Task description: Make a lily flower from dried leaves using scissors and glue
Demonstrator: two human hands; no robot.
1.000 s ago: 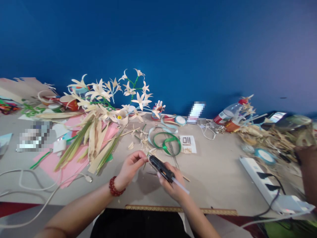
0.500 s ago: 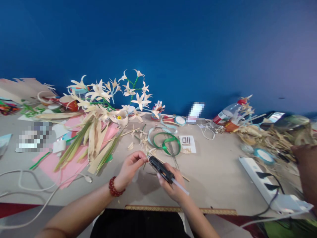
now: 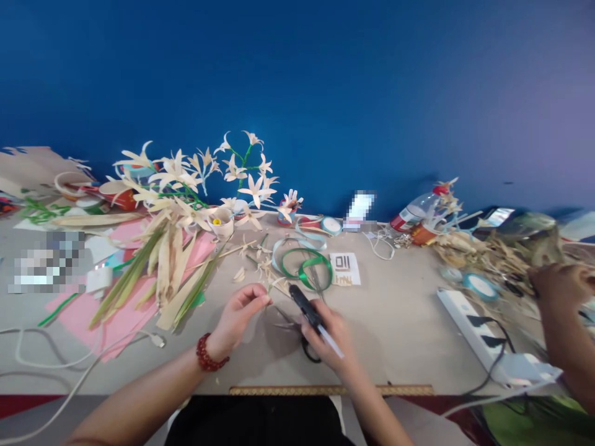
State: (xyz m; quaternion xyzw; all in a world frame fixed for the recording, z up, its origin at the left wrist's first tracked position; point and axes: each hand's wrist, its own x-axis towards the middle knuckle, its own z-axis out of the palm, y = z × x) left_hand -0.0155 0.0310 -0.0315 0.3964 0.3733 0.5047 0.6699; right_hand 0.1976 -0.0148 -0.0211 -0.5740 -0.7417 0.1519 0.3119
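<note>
My left hand (image 3: 238, 314), with a red bead bracelet on the wrist, pinches a small pale straw flower piece (image 3: 274, 286) between thumb and fingertips. My right hand (image 3: 331, 337) grips a black glue gun (image 3: 305, 305) with a clear glue stick sticking out at its back; the nozzle points up and left, a short way from the flower piece. Scissors (image 3: 290, 323) lie on the table under the two hands.
Green and pale blue ribbon loops (image 3: 307, 267) lie beyond my hands. Straw flowers and leaves (image 3: 181, 204) crowd the left, over pink paper (image 3: 125, 306). A white power strip (image 3: 493, 341) lies at right, where another person's arm (image 3: 560, 322) reaches into dry husks. A ruler (image 3: 325, 390) lies along the table edge.
My right hand has swung the glue gun so its nozzle points further away from the flower piece. The view shifted slightly left. The other person's hand moved inward over the husks.
</note>
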